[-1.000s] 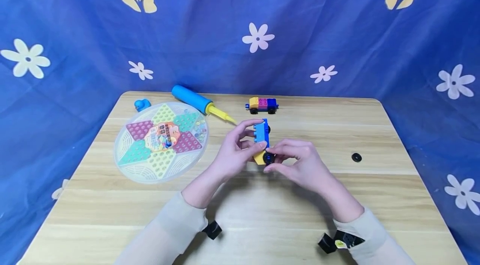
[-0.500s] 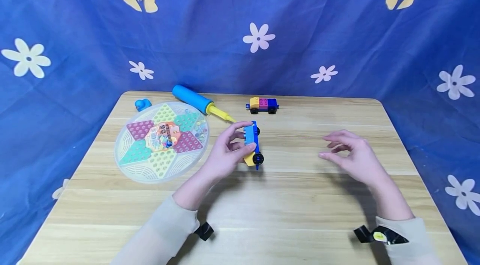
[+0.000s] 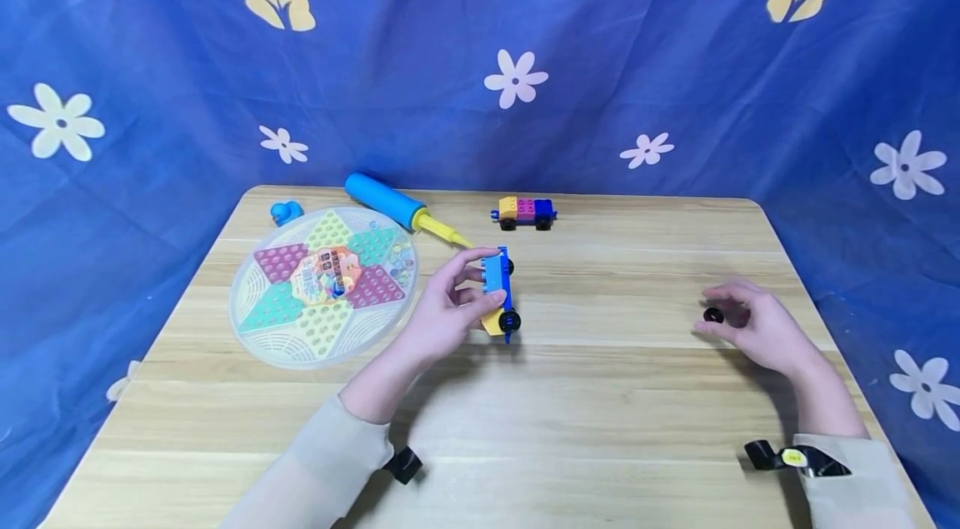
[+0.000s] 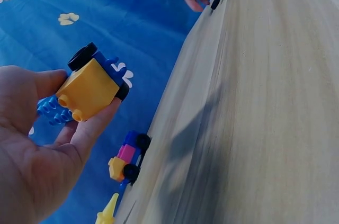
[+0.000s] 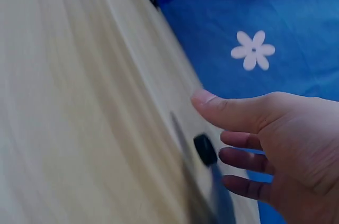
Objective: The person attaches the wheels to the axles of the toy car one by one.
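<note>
My left hand (image 3: 442, 312) grips a toy block car (image 3: 496, 279) between thumb and fingers, above the table. The car has a light-blue block, a yellow block (image 4: 91, 90), a dark-blue base and black wheels. It is held tipped on end, its studs facing left in the head view. On the right, my right hand (image 3: 768, 329) reaches around a loose black wheel (image 3: 713, 315) on the table. In the right wrist view a gap shows between the thumb and the wheel (image 5: 205, 149); the fingertips lie close beside it, and whether they touch I cannot tell.
A second block car (image 3: 527, 213) stands at the table's back. A blue and yellow hand pump (image 3: 386, 200), a blue rubber duck (image 3: 286, 212) and a round Chinese checkers board (image 3: 288, 350) lie on the left. A blue flowered cloth (image 3: 420, 37) hangs behind the table.
My right hand has left the held car and moved right to the loose wheel. My left hand, still gripping the car, has shifted slightly left.
</note>
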Tool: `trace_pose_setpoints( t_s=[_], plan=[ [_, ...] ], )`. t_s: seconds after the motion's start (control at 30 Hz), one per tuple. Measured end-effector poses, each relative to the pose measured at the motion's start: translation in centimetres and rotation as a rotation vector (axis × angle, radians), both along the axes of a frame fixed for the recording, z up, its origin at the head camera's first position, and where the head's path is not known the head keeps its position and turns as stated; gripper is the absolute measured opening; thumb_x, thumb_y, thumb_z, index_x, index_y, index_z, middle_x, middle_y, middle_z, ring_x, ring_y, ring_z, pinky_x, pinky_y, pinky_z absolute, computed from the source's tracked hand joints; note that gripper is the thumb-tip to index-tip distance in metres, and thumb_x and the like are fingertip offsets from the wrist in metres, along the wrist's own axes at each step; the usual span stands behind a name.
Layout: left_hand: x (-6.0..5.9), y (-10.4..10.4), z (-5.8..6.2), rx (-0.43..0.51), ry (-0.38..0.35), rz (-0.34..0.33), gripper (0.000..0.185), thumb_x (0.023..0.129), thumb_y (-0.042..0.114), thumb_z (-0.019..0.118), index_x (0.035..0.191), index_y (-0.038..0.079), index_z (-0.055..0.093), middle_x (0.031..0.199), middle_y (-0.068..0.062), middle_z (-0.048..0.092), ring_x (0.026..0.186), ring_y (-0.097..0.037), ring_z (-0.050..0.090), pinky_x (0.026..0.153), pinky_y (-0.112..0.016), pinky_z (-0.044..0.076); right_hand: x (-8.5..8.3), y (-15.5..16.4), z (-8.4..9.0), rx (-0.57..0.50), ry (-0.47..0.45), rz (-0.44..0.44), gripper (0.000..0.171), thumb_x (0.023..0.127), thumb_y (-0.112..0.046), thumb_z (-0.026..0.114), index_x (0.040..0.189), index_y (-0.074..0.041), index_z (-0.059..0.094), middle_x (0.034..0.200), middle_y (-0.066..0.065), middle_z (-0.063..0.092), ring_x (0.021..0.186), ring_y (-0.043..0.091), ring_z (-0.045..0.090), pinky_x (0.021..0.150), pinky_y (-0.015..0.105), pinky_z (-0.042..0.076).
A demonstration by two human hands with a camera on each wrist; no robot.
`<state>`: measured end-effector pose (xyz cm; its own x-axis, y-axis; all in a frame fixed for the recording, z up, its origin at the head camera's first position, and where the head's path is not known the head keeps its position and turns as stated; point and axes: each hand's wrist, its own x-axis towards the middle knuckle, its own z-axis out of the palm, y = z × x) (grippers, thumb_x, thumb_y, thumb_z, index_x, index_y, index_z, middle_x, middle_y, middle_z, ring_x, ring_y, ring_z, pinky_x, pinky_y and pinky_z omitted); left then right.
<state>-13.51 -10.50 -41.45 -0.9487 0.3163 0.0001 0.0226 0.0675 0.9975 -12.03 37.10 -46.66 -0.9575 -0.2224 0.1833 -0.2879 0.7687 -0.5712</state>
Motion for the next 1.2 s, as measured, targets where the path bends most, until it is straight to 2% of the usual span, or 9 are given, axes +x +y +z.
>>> trace_pose_setpoints(
  t_s=[0.13, 0.27, 0.37, 0.5, 0.73, 0.97, 1.2],
  plan=[
    [0.0, -0.1, 0.0, -0.002, 0.002, 0.001, 0.053, 0.102, 0.011, 0.074, 0.149, 0.028, 0.057, 0.124, -0.017, 0.057, 0.085, -0.030, 0.067, 0.069, -0.059, 0.062, 0.2, 1.1, -1.0, 0.021, -0.027, -0.005, 0.046, 0.086, -0.021, 0.092, 0.122, 0.001, 0.073, 0.111, 0.012, 0.068, 0.089, 0.021, 0.059, 0.071, 0.020, 0.046],
    [0.0, -0.1, 0.0, -0.001, -0.001, 0.003, 0.053, 0.102, 0.010, 0.073, 0.149, 0.028, 0.057, 0.124, -0.017, 0.058, 0.085, -0.030, 0.067, 0.069, -0.059, 0.062, 0.3, 1.3, -1.7, 0.023, -0.026, 0.007, 0.036, 0.090, -0.014, 0.087, 0.119, 0.001, 0.074, 0.102, 0.008, 0.065, 0.082, 0.016, 0.054, 0.067, 0.022, 0.044],
    [0.1, -0.1, 0.0, -0.003, -0.006, 0.004, 0.054, 0.101, 0.010, 0.074, 0.149, 0.028, 0.057, 0.124, -0.017, 0.058, 0.086, -0.030, 0.067, 0.070, -0.059, 0.062, 0.3, 1.1, -1.8, 0.009, -0.013, 0.023, 0.028, 0.092, -0.007, 0.083, 0.117, 0.001, 0.074, 0.097, 0.005, 0.063, 0.079, 0.013, 0.053, 0.065, 0.022, 0.044],
    [0.1, 0.0, 0.2, -0.009, 0.004, -0.001, 0.054, 0.101, 0.011, 0.075, 0.149, 0.028, 0.057, 0.124, -0.017, 0.058, 0.084, -0.031, 0.067, 0.068, -0.056, 0.062, 0.2, 0.7, -1.5, -0.013, 0.002, 0.016, 0.027, 0.094, -0.005, 0.081, 0.119, 0.003, 0.073, 0.099, 0.005, 0.063, 0.080, 0.011, 0.054, 0.066, 0.019, 0.044],
    [0.1, 0.3, 0.5, -0.002, 0.025, -0.017, 0.054, 0.101, 0.011, 0.075, 0.149, 0.028, 0.058, 0.122, -0.017, 0.059, 0.082, -0.030, 0.067, 0.064, -0.051, 0.062, -0.1, -1.2, 0.7, -0.078, 0.083, 0.031, 0.027, 0.091, 0.001, 0.082, 0.116, 0.003, 0.073, 0.092, 0.004, 0.064, 0.081, 0.009, 0.059, 0.072, 0.012, 0.049],
    [0.2, 0.7, 0.7, 0.004, 0.020, -0.036, 0.054, 0.101, 0.012, 0.075, 0.149, 0.028, 0.058, 0.124, -0.017, 0.059, 0.081, -0.030, 0.067, 0.063, -0.045, 0.062, -0.2, -4.4, 4.2, -0.161, 0.172, 0.068, 0.035, 0.087, 0.011, 0.082, 0.119, -0.001, 0.074, 0.091, 0.001, 0.069, 0.082, 0.007, 0.064, 0.075, 0.010, 0.050],
    [0.2, 1.1, 0.8, 0.003, 0.022, -0.051, 0.054, 0.100, 0.012, 0.076, 0.148, 0.028, 0.058, 0.126, -0.017, 0.059, 0.082, -0.030, 0.067, 0.065, -0.047, 0.062, 0.2, -8.0, 7.1, -0.284, 0.230, 0.155, 0.044, 0.084, 0.019, 0.079, 0.123, 0.001, 0.074, 0.101, 0.005, 0.072, 0.088, 0.008, 0.065, 0.079, 0.011, 0.053]
  ],
)
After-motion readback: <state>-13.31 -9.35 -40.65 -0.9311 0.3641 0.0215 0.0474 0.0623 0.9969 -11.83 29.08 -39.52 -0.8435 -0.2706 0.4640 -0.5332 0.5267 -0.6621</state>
